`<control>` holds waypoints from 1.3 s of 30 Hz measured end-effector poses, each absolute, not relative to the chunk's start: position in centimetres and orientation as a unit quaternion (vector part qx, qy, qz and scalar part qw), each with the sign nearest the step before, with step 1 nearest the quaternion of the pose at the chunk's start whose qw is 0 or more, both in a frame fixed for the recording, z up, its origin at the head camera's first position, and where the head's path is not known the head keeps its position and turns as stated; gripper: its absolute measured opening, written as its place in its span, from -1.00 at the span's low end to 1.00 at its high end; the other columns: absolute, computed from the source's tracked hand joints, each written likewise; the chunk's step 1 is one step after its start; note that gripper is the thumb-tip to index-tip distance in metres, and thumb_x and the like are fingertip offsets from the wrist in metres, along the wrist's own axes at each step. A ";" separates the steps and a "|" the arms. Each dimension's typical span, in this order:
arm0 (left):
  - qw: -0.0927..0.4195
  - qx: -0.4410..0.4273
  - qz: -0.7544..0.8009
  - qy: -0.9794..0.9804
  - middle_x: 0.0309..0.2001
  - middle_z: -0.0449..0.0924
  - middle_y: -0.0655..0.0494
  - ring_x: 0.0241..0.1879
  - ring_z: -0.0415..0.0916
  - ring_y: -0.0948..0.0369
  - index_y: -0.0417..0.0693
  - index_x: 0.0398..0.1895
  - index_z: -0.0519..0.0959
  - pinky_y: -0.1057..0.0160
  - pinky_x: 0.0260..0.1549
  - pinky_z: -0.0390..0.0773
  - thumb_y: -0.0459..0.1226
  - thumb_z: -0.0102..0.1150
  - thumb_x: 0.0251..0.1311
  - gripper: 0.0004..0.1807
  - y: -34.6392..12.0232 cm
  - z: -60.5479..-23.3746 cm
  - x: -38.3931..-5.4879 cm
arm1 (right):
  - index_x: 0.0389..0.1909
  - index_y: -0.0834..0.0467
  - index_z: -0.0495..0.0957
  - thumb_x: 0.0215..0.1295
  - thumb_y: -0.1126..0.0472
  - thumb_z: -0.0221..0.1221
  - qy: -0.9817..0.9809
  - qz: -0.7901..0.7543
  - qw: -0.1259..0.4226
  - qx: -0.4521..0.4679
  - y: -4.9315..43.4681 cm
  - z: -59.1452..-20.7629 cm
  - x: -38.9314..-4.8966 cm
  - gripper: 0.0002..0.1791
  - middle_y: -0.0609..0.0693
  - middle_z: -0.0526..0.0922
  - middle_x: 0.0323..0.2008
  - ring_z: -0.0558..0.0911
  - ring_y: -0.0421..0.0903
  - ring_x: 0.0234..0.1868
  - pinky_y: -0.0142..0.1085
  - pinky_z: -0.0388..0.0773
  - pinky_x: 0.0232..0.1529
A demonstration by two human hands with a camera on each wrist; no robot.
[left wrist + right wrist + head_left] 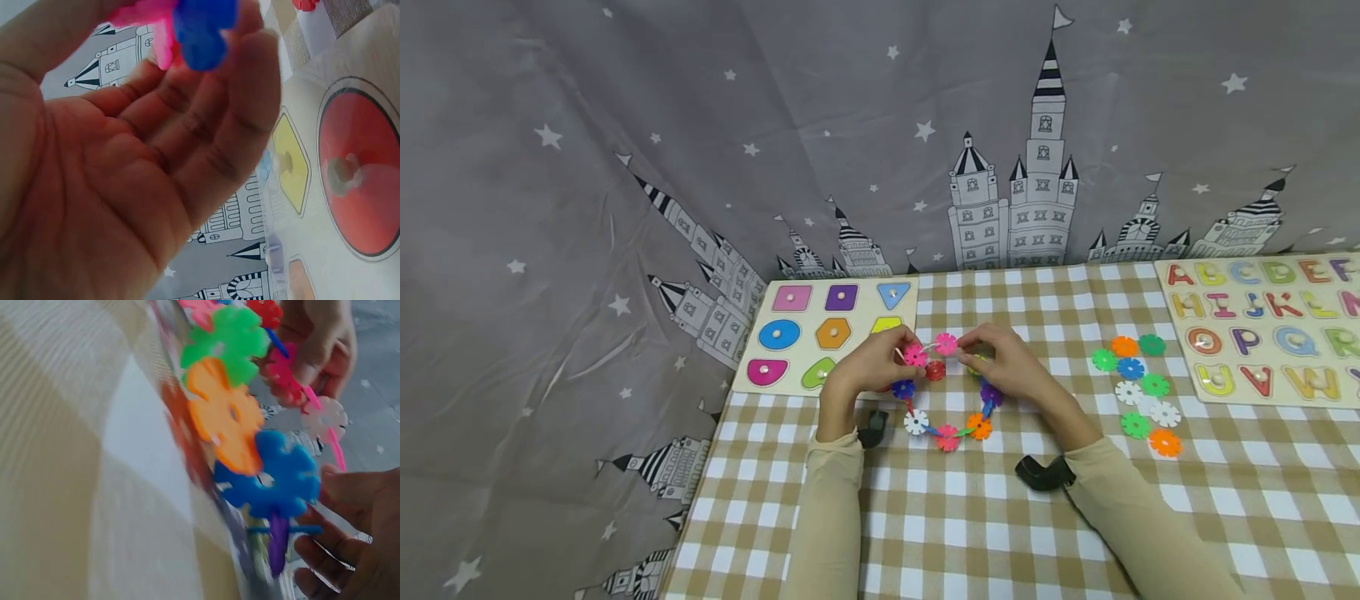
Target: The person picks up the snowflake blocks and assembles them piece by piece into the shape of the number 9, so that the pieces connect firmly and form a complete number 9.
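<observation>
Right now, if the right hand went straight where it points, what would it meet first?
The right hand has a pink flower at its fingertips, so that comes first; the left hand likely lies beyond, though depth is unclear.

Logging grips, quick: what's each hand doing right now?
Left hand: pinching a pink flower disc.
Right hand: pinching another pink flower disc.

Backdrop: grey fabric (820,75), creased at left, spanning behind and along the left of the tabletop (737,533) | print: white stars (549,137), black-and-white flagged castles (1045,167) | cover: brown-and-white checked cloth (970,533) | light: soft, diffuse
</observation>
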State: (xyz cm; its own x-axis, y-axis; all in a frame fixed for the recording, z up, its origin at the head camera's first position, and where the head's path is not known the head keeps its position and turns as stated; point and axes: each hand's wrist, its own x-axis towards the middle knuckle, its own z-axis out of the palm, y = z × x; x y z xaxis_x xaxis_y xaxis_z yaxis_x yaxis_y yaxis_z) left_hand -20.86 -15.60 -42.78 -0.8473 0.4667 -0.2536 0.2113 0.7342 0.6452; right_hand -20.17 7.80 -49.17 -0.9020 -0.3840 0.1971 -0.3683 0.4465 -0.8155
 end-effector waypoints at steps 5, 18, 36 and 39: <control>0.219 0.166 0.308 0.911 -0.16 0.60 -0.02 -0.35 0.47 0.21 -0.16 -0.12 0.47 0.33 -0.31 0.48 -0.29 0.37 0.12 -0.68 -15.3 -42.6 -20.8 | -0.17 0.26 0.65 0.10 0.10 0.40 0.893 -0.375 -0.007 -0.250 6.5 -49.3 -20.1 -0.64 0.15 0.60 -0.14 0.43 0.10 -0.09 -0.02 0.33 -0.02; 0.240 0.139 0.303 0.911 -0.28 0.52 0.02 -0.43 0.41 0.20 -0.15 -0.13 0.45 0.35 -0.45 0.44 -0.27 0.38 0.12 -0.66 -15.0 -42.6 -20.8 | -0.16 0.22 0.65 0.01 0.00 0.47 0.929 -0.291 -0.010 -0.228 4.9 -49.1 -19.7 -0.54 0.12 0.53 -0.10 0.38 0.10 0.00 -0.04 0.32 0.03; 0.226 0.205 0.286 0.908 -0.17 0.53 -0.02 -0.33 0.42 0.17 0.01 0.35 0.37 0.31 -0.30 0.46 -0.30 0.26 0.24 -0.41 -14.7 -43.3 -21.0 | -0.38 0.18 0.59 0.11 0.34 0.35 0.876 -0.443 -0.082 -0.171 9.4 -48.1 -19.0 -0.88 0.07 0.66 -0.38 0.45 0.07 -0.25 -0.16 0.31 -0.16; 0.221 0.216 0.296 0.904 -0.24 0.51 0.00 -0.35 0.40 0.18 0.03 0.37 0.37 0.33 -0.34 0.43 -0.31 0.25 0.25 -0.40 -14.6 -43.3 -20.9 | -0.38 0.18 0.59 0.10 0.35 0.36 0.874 -0.442 -0.089 -0.184 9.4 -48.2 -19.0 -0.87 0.06 0.67 -0.39 0.46 0.07 -0.24 -0.16 0.33 -0.14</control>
State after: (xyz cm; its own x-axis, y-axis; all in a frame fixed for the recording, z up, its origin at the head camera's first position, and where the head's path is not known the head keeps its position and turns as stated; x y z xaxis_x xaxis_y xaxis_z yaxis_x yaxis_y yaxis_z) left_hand -20.90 -14.55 -43.27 -0.8086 0.5218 -0.2718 0.2594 0.7308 0.6314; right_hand -19.02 9.45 -48.20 -0.9166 -0.2424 0.3180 -0.3998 0.5422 -0.7391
